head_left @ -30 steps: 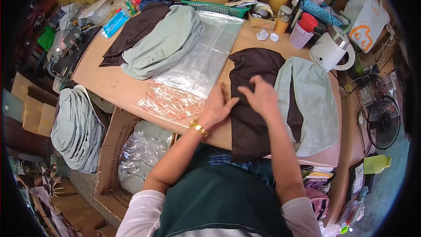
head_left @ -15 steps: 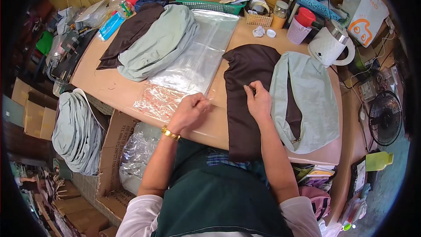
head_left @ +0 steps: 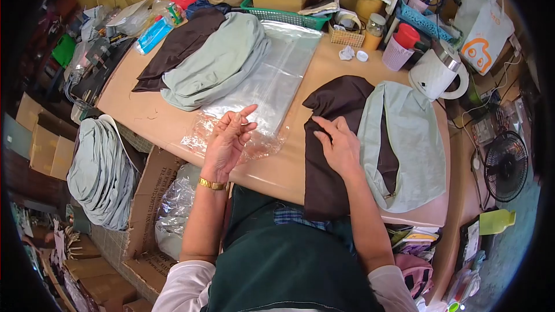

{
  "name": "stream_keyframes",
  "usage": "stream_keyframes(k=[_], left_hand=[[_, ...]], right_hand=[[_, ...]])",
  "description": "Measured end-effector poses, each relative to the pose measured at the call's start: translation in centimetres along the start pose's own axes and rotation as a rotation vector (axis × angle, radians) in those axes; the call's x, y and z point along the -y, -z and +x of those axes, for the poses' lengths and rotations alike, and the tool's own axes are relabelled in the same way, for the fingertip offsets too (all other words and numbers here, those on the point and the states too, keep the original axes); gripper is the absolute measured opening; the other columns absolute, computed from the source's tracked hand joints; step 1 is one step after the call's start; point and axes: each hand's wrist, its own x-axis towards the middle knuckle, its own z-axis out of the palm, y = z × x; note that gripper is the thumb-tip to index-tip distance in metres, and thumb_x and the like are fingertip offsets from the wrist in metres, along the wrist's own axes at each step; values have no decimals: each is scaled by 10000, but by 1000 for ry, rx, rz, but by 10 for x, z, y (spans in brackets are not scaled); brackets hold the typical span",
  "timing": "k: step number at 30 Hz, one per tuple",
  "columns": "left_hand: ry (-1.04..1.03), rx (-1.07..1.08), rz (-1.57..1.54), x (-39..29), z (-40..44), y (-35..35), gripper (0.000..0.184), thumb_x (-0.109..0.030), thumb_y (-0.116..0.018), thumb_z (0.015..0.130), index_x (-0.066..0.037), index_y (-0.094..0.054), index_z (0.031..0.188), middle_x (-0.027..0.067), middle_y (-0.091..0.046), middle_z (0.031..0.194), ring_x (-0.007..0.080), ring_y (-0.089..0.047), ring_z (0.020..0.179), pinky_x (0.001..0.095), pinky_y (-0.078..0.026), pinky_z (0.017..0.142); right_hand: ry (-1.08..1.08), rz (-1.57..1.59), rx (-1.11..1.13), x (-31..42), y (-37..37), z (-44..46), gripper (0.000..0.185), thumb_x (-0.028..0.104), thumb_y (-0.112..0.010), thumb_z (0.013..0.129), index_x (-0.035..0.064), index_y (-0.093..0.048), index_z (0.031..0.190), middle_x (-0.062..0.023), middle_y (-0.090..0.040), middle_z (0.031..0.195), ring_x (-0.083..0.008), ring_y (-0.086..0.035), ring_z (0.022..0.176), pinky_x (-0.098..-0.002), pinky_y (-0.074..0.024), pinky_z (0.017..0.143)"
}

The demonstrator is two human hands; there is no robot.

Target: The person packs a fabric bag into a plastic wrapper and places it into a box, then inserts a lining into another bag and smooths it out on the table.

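Since the last frame my left hand [head_left: 230, 138] has swung leftward and rolled palm up, while my right hand [head_left: 341, 144] has reached a little toward the left edge of the brown cloth [head_left: 324, 188]. From my remote seat I read the left fingers as spread and apart, raised over the plastic [head_left: 292, 69], with nothing visible in them. On the right, thumb and forefinger also stand apart; whether they press on the fabric or just hover, I cannot tell.

That brown cloth lies on the right half of the table [head_left: 167, 118], its near end draped past the front edge. Just beside it is the pale cloth [head_left: 425, 150], brown showing through its long opening.

I judge the overhang to be the main risk: if my forearm or lap catches it, the piece could slide off or crease. A low sweep of the left hand could let the bracelet [head_left: 212, 185] snag the thin plastic. Pushing the pale cloth farther back might nudge the kettle [head_left: 433, 72], which stands close to its far end.
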Motion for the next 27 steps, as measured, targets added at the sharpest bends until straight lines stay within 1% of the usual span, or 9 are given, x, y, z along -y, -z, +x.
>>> stream_keyframes(k=[1,5,7,14,17,19,22,24,27], left_hand=[[3,66,-57,1,2,3,157,-183,-534,993,-47,-568,923,154,-635,1184,174,-650,1026,274,-568,842],[-35,43,-48,0,1,-8,165,-194,-534,993,-42,-571,941,148,-642,1157,186,-652,1017,269,-560,860],[-53,57,-33,-1,1,-11,178,-207,-530,996,-42,-572,942,146,-644,1145,196,-651,1019,280,-551,886],[-51,63,-28,-5,-5,-18,184,-211,-528,997,-40,-576,948,143,-660,1098,200,-653,1014,292,-546,893],[-52,57,-64,-7,-8,-14,173,-200,-538,991,-38,-577,946,149,-671,1061,210,-668,980,296,-561,872],[-149,40,-91,-12,-8,-6,159,-185,-555,981,-35,-575,934,162,-677,1034,222,-682,950,300,-577,846],[-174,-4,-63,-23,-9,-2,150,-174,-567,973,-35,-572,916,172,-677,1027,229,-687,944,301,-586,832],[-177,6,-63,-26,-12,-5,154,-172,-567,973,-34,-570,904,170,-678,1028,228,-686,950,302,-582,842],[-187,6,-55,-25,-13,-8,163,-179,-562,976,-32,-574,907,167,-679,1031,226,-684,956,300,-577,851]], right_hand=[[-6,8,-15,9,5,1,278,180,-690,837,188,-699,1115,-66,-517,838,-256,-578,758,-399,-472,709],[63,-108,20,31,22,7,279,184,-704,820,176,-705,1098,-55,-540,850,-249,-579,754,-386,-454,703],[137,-174,24,37,23,8,254,178,-713,796,163,-718,1049,-40,-554,832,-233,-581,749,-370,-431,690],[229,-373,11,39,5,16,156,144,-699,782,138,-720,937,-26,-550,786,-208,-597,764,-368,-419,664],[189,-356,39,33,-2,17,223,125,-691,779,138,-703,1002,-51,-561,845,-220,-612,766,-386,-431,700],[87,-136,-21,33,-2,17,242,136,-679,803,130,-678,1045,-68,-556,871,-251,-610,773,-400,-441,704],[126,-132,-58,29,-1,12,263,147,-674,818,128,-656,1080,-79,-550,890,-274,-604,771,-403,-446,702],[109,-124,-26,34,4,9,251,138,-690,803,133,-666,1053,-65,-547,884,-261,-598,755,-394,-441,696],[183,-93,-48,48,10,9,247,116,-721,767,130,-685,1011,-40,-540,858,-227,-578,720,-366,-415,672]])
